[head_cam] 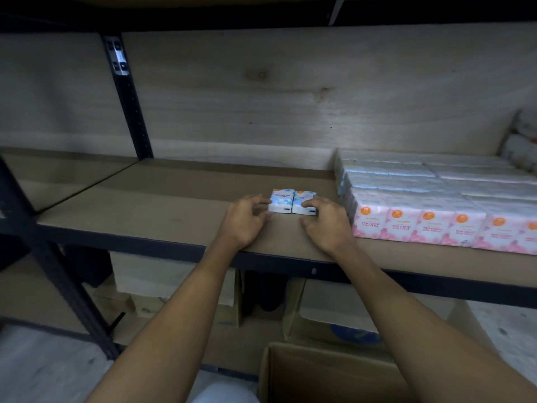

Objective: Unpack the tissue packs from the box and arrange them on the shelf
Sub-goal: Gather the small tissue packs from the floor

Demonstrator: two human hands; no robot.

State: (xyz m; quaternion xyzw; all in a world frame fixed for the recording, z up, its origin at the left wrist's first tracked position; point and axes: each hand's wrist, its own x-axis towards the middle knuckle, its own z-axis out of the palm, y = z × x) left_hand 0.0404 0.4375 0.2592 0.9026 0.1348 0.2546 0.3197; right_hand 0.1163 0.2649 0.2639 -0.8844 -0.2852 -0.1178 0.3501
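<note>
Two small blue-and-white tissue packs lie flat side by side on the brown shelf board (162, 210): the left pack (280, 200) and the right pack (303, 199). My left hand (245, 219) touches the left side of the left pack with curled fingertips. My right hand (325, 221) rests its fingers on top of the right pack, thumb at its front edge. An open cardboard box (290, 370) stands on the floor below, its inside dark.
A block of pink rose-scented tissue packs (436, 225) fills the shelf's right side, with bluish packs (386, 175) behind. A black metal upright (128, 106) stands at the back left. More cartons (319, 321) sit on the lower shelf.
</note>
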